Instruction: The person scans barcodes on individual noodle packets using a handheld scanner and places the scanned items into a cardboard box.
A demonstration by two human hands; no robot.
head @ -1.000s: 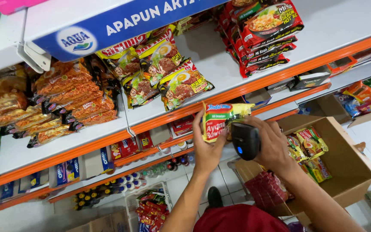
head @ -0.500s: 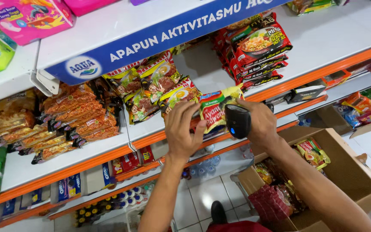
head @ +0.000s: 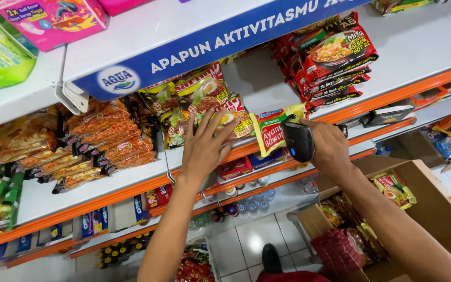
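My left hand (head: 203,149) is spread open with its fingertips against a stack of red and green noodle packets (head: 199,102) on the white shelf (head: 43,201). My right hand (head: 330,147) grips a black handheld scanner (head: 298,141). A single noodle packet (head: 271,129), green on top and red below, stands upright just left of the scanner and touches it. It seems pinched by my right fingers, but the grip itself is hidden. The left hand is apart from this packet.
Orange noodle packets (head: 100,141) lie left of the stack, dark red ones (head: 335,57) at the upper right. A blue sign strip (head: 210,44) runs along the shelf above. An open cardboard box (head: 424,209) with more packets stands on the floor at lower right. Lower shelves hold small goods.
My left hand has let go of the single packet and moved left onto the noodle stack with its fingers spread. The packet now stays by the scanner in my right hand, raised to shelf height.
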